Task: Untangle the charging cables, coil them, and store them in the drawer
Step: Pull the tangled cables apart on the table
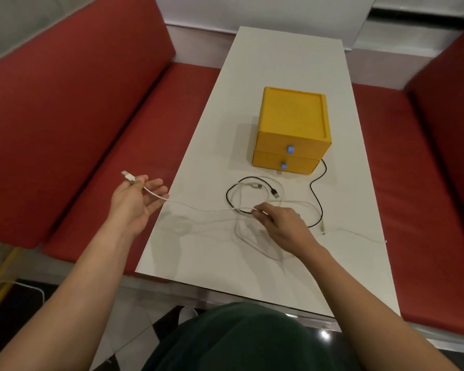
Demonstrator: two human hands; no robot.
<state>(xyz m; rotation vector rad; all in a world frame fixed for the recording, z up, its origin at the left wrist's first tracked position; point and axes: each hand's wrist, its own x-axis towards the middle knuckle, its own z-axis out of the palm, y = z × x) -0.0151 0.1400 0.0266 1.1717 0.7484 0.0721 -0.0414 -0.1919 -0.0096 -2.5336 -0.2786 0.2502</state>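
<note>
Left hand: the left hand (137, 199) hangs off the left edge of the worktop (279, 57), above the red bench (91, 129). Thumb and forefinger pinch the white cable (198, 209) just behind its plug (127, 175), and the other fingers are loosely spread.
Right hand: the right hand (284, 223) is low over the worktop, its fingertips pinching the white cable where it meets the tangle (252, 194). I cannot tell whether a black strand is caught in the pinch too.
Cables: the white loops and the black cable (316, 199) lie interlaced near the front of the worktop. The black one trails round towards the right corner of the drawer unit (292, 116). A thinner pale cable (359, 234) runs off to the right.
Drawers: the top drawer (273, 147) and the bottom drawer (300, 167) are both closed, so nothing is stored yet.
Risk, knot: pulling left while the right hand clamps the crossing would probably cinch the loops tighter instead of freeing them.
Risk, drag: a long pull could tow the whole bundle, and the pale cable with it, over the worktop's edge.
Risk, plug: the plug sits at the very tips of the fingers and could slip out under tension.
Risk, snag: the black cable may catch on the unit's corner.
</note>
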